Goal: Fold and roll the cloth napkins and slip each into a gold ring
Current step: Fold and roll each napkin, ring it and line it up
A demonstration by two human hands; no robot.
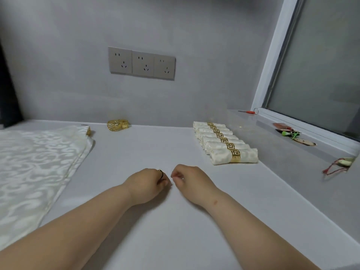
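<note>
A stack of flat cream patterned napkins [37, 164] lies on the left of the grey table [155, 230]. Loose gold rings [117, 125] sit in a small heap near the back wall, and one more gold ring [88, 131] peeks from the stack's far corner. Several rolled napkins in gold rings [224, 142] lie in a row at the right. My left hand [148, 185] and my right hand [190, 181] rest side by side on the bare table in the middle, fingers curled, holding nothing. A thin ring is on a left finger.
The wall behind carries three power sockets [141, 63]. A raised window ledge [292, 152] runs along the right, with a small red screwdriver [248, 112], a red card with green trinkets [288, 130] and a red cord [335, 168] on it.
</note>
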